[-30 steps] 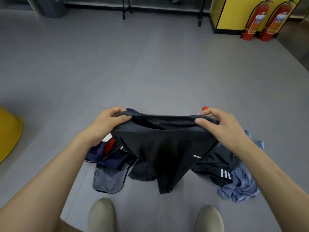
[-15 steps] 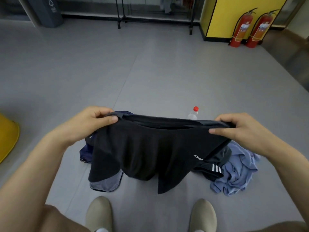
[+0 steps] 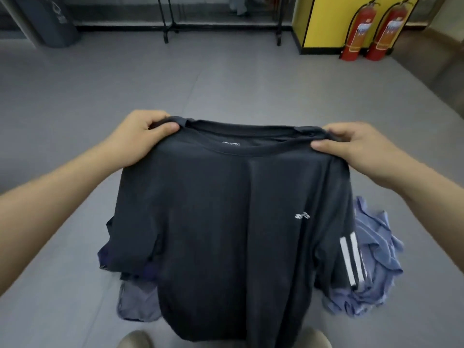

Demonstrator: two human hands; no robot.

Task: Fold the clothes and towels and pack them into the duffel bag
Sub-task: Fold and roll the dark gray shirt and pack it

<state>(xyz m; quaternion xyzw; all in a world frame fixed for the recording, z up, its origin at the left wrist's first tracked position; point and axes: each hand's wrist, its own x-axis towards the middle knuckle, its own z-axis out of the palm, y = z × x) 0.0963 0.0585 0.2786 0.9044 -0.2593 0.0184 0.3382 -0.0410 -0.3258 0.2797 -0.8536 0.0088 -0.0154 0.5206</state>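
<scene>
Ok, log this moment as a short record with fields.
held item: dark T-shirt, hanging open, unfolded, above the floor
left grip: pinches one shoulder beside the collar
right grip: pinches the other shoulder
floor behind it: blue garment crumpled at right, grey garment at lower left
folding: not yet started

Dim, even indoor light, soft faint shadows — wide-angle bending at edges, slight overall blur

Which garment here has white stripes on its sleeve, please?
The dark T-shirt held by left hand and right hand; the blue garment and grey garment beneath show none.
</scene>
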